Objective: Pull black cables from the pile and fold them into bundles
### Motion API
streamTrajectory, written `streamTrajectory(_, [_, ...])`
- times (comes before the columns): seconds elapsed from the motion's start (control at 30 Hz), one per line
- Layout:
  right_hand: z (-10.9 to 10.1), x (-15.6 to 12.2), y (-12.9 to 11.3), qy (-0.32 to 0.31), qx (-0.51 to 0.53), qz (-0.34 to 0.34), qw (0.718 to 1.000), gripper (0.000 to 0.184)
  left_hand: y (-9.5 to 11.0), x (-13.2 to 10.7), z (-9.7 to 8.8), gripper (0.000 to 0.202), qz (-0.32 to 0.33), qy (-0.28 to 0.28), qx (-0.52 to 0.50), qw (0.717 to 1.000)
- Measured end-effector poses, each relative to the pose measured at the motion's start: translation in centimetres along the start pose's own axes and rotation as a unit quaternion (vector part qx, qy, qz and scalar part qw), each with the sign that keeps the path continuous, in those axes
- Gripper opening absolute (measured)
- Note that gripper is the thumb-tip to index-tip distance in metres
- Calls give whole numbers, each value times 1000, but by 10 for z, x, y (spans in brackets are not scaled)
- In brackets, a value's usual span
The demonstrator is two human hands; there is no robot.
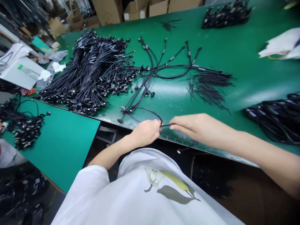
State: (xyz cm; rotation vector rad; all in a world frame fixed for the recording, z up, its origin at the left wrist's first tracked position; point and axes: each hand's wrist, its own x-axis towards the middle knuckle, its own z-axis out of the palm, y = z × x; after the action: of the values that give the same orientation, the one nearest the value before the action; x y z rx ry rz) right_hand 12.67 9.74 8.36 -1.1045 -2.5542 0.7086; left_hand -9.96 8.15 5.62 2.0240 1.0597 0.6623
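Observation:
At the near edge of the green table, my left hand (148, 132) is closed round a black cable (150, 110) that loops up from the table and bends into the fist. A short dark stretch runs from it to my right hand (198, 127), whose thumb and fingers pinch it. Whether that stretch is the cable itself or a thin tie on it, I cannot tell. Several loose black cables (152, 67) with plugs lie just beyond my hands. Right of them is a scattered heap of thin black ties (209, 86).
A large pile of black cables (93, 68) covers the left of the table (173, 103). Coiled bundles (276, 117) lie at right, and another bundle (226, 14) at the back. A lower green table (63, 134) with more cables stands left. Cardboard boxes (107, 12) line the far edge.

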Motion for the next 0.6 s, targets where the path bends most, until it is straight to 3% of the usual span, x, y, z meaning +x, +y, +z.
streamTrajectory(0.1, [-16, 2, 14, 39, -72, 33, 996, 35, -2, -7, -7, 20, -65, -74, 6, 995])
streamTrajectory(0.2, [-25, -10, 43, 59, -110, 49, 991, 44, -12, -15, -29, 28, -127, -168, -172, 962])
streamTrajectory(0.23, [-25, -15, 53, 70, -105, 52, 991, 49, -16, -18, -38, 32, -144, -163, -260, 941])
streamTrajectory(0.27, [-24, -20, 61, 86, -91, 54, 991, 54, -19, -20, -46, 35, -158, -123, -345, 917])
streamTrajectory(0.33, [-20, -28, 72, 124, -56, 66, 988, 60, -21, -21, -60, 34, -168, 27, -472, 865])
streamTrajectory(0.4, [-14, -33, 74, 151, -32, 79, 985, 59, -18, -17, -69, 29, -163, 183, -521, 818])
streamTrajectory(0.43, [-11, -35, 72, 155, -30, 82, 984, 57, -14, -14, -72, 29, -161, 233, -529, 800])
streamTrajectory(0.5, [-5, -39, 68, 150, -60, 87, 983, 51, -9, -8, -75, 31, -155, 282, -538, 779])
streamTrajectory(0.6, [-3, -45, 66, 155, -116, 87, 977, 46, -8, -4, -79, 32, -148, 299, -539, 774])
